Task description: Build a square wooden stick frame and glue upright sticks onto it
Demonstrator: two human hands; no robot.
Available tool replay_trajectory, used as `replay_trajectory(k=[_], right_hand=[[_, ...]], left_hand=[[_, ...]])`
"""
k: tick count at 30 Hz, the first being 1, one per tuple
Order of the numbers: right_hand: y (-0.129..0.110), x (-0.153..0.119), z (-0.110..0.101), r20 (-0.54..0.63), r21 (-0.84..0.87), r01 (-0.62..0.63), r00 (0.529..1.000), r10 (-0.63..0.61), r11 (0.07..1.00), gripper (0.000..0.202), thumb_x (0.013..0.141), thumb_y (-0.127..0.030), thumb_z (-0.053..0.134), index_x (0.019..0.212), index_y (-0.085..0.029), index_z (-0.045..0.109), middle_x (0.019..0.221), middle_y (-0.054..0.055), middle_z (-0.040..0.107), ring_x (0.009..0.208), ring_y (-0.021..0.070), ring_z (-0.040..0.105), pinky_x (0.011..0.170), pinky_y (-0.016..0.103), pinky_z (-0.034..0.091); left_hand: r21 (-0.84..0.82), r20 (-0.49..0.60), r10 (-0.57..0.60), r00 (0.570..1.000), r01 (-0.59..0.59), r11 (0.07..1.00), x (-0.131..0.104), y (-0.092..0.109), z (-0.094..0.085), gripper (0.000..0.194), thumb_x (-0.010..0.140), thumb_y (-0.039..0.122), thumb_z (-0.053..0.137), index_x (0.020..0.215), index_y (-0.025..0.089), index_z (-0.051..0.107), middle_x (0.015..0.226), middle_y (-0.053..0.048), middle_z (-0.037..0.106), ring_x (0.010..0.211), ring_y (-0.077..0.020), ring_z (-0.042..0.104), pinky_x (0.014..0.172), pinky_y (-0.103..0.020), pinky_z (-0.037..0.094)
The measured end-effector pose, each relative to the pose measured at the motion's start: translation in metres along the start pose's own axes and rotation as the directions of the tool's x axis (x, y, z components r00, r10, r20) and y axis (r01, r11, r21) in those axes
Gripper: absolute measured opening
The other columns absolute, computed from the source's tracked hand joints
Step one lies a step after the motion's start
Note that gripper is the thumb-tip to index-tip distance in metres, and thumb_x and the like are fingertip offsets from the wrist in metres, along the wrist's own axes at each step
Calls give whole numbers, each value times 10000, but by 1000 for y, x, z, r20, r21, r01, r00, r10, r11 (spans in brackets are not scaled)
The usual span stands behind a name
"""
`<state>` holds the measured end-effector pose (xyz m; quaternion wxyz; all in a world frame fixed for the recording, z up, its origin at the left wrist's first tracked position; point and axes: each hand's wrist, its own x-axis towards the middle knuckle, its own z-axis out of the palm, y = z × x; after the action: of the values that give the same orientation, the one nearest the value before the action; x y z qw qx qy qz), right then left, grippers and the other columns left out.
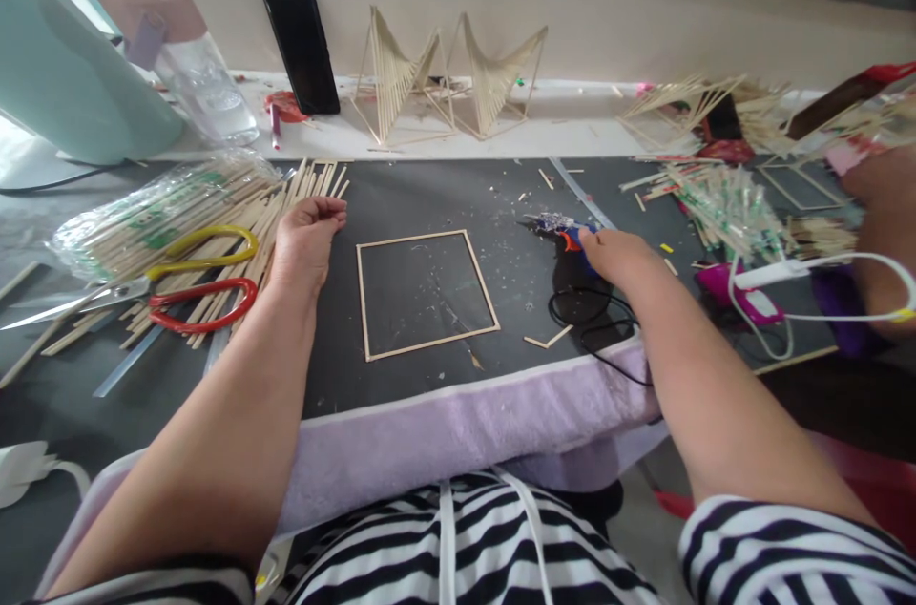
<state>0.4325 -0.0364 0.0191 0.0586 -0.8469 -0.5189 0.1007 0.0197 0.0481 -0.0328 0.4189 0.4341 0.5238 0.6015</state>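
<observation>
Four thin wooden sticks make up the square frame (433, 344), flat on the dark tabletop (401, 195) between our hands. We have our right hand (608, 254) clamped on a blue glue gun (569, 231). Our left hand (306, 238) has its fingers curled together beside the loose wooden sticks (297, 188). Open scissors (152, 285) lie across that pile, while two stick models (392, 75) (492, 80) stand behind the frame.
</observation>
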Motion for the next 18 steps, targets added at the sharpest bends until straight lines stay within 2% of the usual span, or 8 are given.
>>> replay_trajectory(k=[2, 4, 6, 8, 10, 13, 15, 18], right_hand=[[-4, -13, -8, -58, -150, -36, 998, 28, 988, 304, 933, -413, 555, 751, -185, 641, 850, 215, 685, 949, 348, 680, 819, 462, 491], [-10, -33, -15, -107, -190, 65, 990, -87, 980, 245, 937, -386, 554, 819, -202, 665, 909, 188, 697, 888, 304, 672, 757, 400, 476], [-18, -58, -16, -62, -115, 211, 974, -219, 971, 148, 909, -315, 580, 842, -231, 681, 899, 124, 712, 834, 263, 658, 714, 357, 450], [-26, -81, -10, 56, 29, 334, 940, -335, 942, 72, 854, -257, 625, 822, -243, 687, 842, 62, 717, 778, 226, 645, 694, 332, 437], [-32, -99, 0, 120, 216, 446, 871, -477, 869, 102, 848, -211, 604, 825, -250, 695, 856, 24, 722, 800, 196, 650, 726, 311, 454], [-44, -109, 15, -26, 365, 564, 801, -598, 740, 157, 860, -160, 560, 849, -238, 695, 925, 23, 723, 866, 180, 656, 799, 306, 478], [-56, -103, 20, -146, 412, 578, 805, -575, 704, 127, 855, -164, 574, 826, -222, 683, 897, 32, 717, 841, 180, 652, 801, 311, 487], [-80, -79, 23, -236, 468, 526, 849, -473, 710, 106, 854, -176, 583, 849, -211, 683, 878, 40, 715, 814, 186, 648, 800, 327, 499]], left_hand=[[-28, 10, -4, 1000, 4, 1000, 0, 0, 0, 234, 593, -3, 603, 735, 163, 686, 705, 19, 647, 684, -89, 586, 732, -238, 494], [-53, 13, 0, 1000, 1, 999, 0, -1, 0, 235, 613, -27, 604, 749, 144, 690, 688, 25, 640, 678, -75, 578, 740, -235, 476], [-58, 14, 17, 1000, -16, 998, 2, -2, 0, 244, 628, -49, 601, 766, 131, 694, 691, 30, 645, 679, -69, 577, 735, -237, 462], [-54, 23, 32, 999, -31, 998, 3, -4, -1, 249, 637, -59, 607, 778, 125, 697, 691, 35, 649, 685, -70, 576, 732, -239, 454], [-51, 34, 31, 999, -29, 998, 3, -4, -1, 248, 645, -59, 614, 784, 128, 699, 677, 44, 642, 688, -71, 572, 736, -239, 452], [-47, 30, 14, 999, -13, 999, 2, -3, -1, 249, 659, -63, 608, 776, 138, 696, 659, 52, 635, 684, -71, 566, 746, -245, 454], [-43, 22, 10, 1000, -9, 999, 1, -1, -1, 244, 664, -60, 608, 773, 139, 698, 664, 48, 641, 687, -74, 572, 755, -250, 455], [-42, 15, 8, 1000, -7, 999, 1, -1, 0, 236, 650, -47, 617, 767, 142, 697, 674, 47, 650, 691, -75, 572, 762, -251, 458]])
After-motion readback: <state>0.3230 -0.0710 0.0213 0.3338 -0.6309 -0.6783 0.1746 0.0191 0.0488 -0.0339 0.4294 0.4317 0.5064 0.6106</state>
